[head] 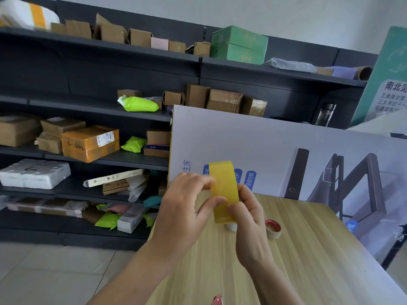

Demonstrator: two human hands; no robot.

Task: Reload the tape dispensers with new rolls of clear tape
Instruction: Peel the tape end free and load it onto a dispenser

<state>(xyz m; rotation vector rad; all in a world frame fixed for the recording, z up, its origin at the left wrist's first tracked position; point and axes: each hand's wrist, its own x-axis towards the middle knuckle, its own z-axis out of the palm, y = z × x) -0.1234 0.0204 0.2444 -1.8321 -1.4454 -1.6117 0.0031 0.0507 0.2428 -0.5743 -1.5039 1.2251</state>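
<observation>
Nearest the lens, at 6 o'clock on the lower edge, a small red object (217, 300) lies on the wooden table (308, 260); what it is cannot be told. Above it two bare forearms rise to the centre, where both hands hold one roll of tape (224, 186) clear of the tabletop. The roll stands on edge with its broad band turned to the camera. It is glossy and translucent, honey-yellow through its many layers.

The left hand (185, 210) meets it from 9 o'clock, forefinger curled over the band's upper part and thumb pressed on its face, a pinch. The right hand (250, 219) takes it from 4 o'clock, thumb on the lower face and the other fingers wrapped behind.

At 4 o'clock from the hands a second roll (273, 229), paler and with a red core, lies on the table. A small white object (231, 227) shows just under the held roll. A large printed board (275, 139) stands along the table's far edge, from 12 to 3 o'clock.

Dark shelves (132, 69) fill 9 to 12 o'clock. They carry brown cardboard boxes (19, 130), an orange-taped box (90, 143), lime-green pouches (138, 104), a white foam box (35, 173) and, topmost, a green carton (239, 44).
</observation>
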